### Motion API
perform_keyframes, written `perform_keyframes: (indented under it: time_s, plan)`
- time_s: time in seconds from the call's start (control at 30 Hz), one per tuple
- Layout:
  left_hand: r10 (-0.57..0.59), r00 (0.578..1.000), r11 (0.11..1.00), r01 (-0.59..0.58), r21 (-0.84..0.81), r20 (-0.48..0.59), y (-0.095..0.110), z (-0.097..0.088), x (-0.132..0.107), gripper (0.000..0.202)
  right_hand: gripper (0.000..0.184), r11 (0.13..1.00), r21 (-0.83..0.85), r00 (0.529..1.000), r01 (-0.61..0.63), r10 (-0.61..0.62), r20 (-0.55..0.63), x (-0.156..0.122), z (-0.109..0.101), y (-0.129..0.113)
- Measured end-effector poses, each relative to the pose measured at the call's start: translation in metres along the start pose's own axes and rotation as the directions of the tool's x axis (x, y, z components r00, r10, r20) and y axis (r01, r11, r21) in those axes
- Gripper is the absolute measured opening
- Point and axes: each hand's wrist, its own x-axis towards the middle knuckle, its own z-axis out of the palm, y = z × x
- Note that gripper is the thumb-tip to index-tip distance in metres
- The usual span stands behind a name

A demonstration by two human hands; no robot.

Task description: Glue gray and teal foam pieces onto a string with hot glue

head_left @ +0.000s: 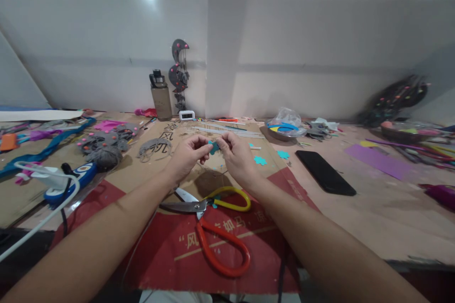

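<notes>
Between both hands, above the cardboard, is a small teal flower cutout (213,147). My left hand (189,156) pinches its left side between thumb and fingertips. On its right side, my right hand (235,155) grips it with thumb and forefinger. Part of the cutout is hidden by the fingers. Below the hands lie scissors (200,208) with parted blades, one yellow handle and one red handle. More teal flower cutouts (260,160) rest on the table to the right of my right hand.
A black phone (325,173) and a purple sheet (377,161) lie to the right. At the back stand a bottle (161,99) and a small white clock (186,115). Grey yarn (104,156) and a blue power strip (71,183) with a white cable are on the left.
</notes>
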Motion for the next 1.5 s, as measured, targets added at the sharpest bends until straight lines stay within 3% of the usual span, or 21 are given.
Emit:
perform_keyframes:
  time_s: [0.4,1.0,1.23,1.5]
  plan:
    - [-0.026,1.000,0.999,0.026,-0.018,0.002,0.002,0.001,-0.001,0.027,0.027,1.000,0.000,1.000,0.012,-0.012,-0.009,0.000,0.000,0.000]
    - [0.024,0.998,0.997,-0.019,-0.074,0.060,0.001,0.000,-0.003,0.025,0.027,1.000,0.020,1.000,0.019,-0.019,0.000,-0.003,0.001,-0.006]
    - [0.009,0.995,0.995,0.001,-0.103,0.096,0.004,0.002,-0.003,0.029,0.028,0.995,0.095,1.000,0.015,-0.015,0.000,-0.004,0.001,-0.007]
    - [-0.049,0.993,0.999,0.051,-0.013,0.106,0.010,0.002,-0.005,0.029,0.027,0.995,0.096,1.000,0.013,-0.012,-0.009,-0.003,0.001,-0.006]
